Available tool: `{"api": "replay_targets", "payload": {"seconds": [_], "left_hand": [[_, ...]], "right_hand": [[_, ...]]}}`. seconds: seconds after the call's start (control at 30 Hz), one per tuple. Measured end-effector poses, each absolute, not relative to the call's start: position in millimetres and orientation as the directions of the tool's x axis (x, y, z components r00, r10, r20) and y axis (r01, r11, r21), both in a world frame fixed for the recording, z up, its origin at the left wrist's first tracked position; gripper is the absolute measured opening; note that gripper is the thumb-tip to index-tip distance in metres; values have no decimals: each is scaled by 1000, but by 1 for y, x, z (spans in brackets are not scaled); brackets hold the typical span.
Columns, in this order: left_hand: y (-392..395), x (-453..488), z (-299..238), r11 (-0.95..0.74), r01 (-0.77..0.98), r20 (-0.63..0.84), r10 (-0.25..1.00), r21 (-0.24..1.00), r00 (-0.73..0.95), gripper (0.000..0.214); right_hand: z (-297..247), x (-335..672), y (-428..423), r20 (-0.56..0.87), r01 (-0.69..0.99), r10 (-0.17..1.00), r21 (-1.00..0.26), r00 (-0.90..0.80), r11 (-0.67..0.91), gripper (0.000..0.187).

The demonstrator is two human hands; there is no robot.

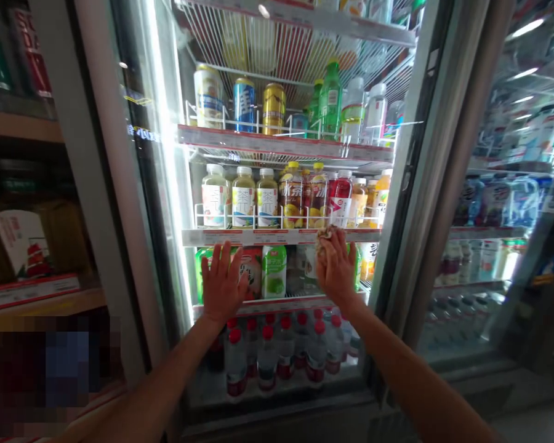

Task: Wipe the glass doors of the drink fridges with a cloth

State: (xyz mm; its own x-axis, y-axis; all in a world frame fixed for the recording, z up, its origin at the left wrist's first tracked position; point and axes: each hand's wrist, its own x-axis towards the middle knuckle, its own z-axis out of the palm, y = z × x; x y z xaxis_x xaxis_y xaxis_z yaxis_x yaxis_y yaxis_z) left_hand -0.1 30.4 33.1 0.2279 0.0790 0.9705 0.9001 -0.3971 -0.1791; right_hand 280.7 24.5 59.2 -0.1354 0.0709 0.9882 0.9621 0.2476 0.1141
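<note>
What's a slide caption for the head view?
Right hand pressing a crumpled cloth, left hand spread open, before a lit drinks cooler.

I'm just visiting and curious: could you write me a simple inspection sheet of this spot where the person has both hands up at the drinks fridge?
Surface: what looks like a glass door, with reflections on it; drinks behind it.
Job's things: a crumpled cloth, partly hidden by fingers.
Clutter: cans and red-capped bottles among the shelved drinks.
Hands: left hand open, fingers spread, seemingly against the glass; right hand holds the cloth.
Cables: nothing seen.
Surroundings: bright light strip inside the fridge; goods shelf to the left; more bottles to the right.
</note>
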Motion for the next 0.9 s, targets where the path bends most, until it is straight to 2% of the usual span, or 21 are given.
{"api": "replay_targets", "payload": {"seconds": [0.07, 0.17, 0.23, 0.27, 0.37, 0.4, 0.43, 0.57, 0.6, 0.63, 0.7, 0.77, 0.8, 0.83, 0.9], "left_hand": [[30, 0, 33, -398, 900, 970, 85, -178, 229, 69], [29, 0, 34, -395, 899, 967, 81, -192, 242, 69], [29, 1, 34, -386, 900, 967, 69, -201, 246, 69], [29, 1, 34, -382, 901, 967, 61, -206, 247, 69], [29, 0, 34, -380, 901, 968, 54, -208, 246, 70], [29, 0, 34, -383, 900, 967, 58, -207, 247, 70], [29, 0, 34, -387, 899, 966, 66, -205, 248, 70], [29, 1, 34, -401, 897, 969, 75, -188, 237, 69], [29, 1, 33, -404, 895, 970, 70, -187, 234, 68], [30, 1, 33, -406, 895, 971, 66, -185, 230, 68], [30, 1, 33, -409, 894, 972, 65, -181, 226, 68], [29, 0, 33, -409, 895, 970, 76, -180, 229, 68], [29, 0, 33, -407, 896, 969, 83, -178, 231, 68], [29, 0, 33, -407, 895, 968, 86, -180, 234, 68], [28, -1, 33, -409, 894, 967, 84, -185, 239, 67]], "right_hand": [[59, 288, 26, 992, 971, 63, 96, -112, 220, 50], [62, 300, 30, 991, 981, 5, -131, 132, 140, 56], [59, 297, 30, 983, 973, -10, -181, 184, 146, 59], [56, 292, 29, 992, 978, 10, -127, 127, 166, 59], [46, 281, 25, 978, 958, 94, 160, -186, 237, 57], [45, 282, 25, 965, 948, 108, 208, -239, 242, 56], [46, 286, 25, 968, 953, 107, 196, -225, 229, 55], [55, 300, 30, 983, 972, -24, -177, 183, 156, 56], [55, 297, 30, 977, 965, -37, -202, 211, 167, 56], [54, 291, 29, 986, 970, -23, -158, 165, 186, 56], [48, 274, 26, 993, 964, 51, 86, -102, 250, 57], [44, 259, 23, 933, 901, 99, 300, -345, 312, 57], [45, 254, 23, 923, 890, 95, 326, -373, 319, 58], [48, 251, 24, 940, 906, 80, 292, -330, 306, 58], [55, 248, 26, 992, 960, 33, 110, -123, 256, 59]]}}
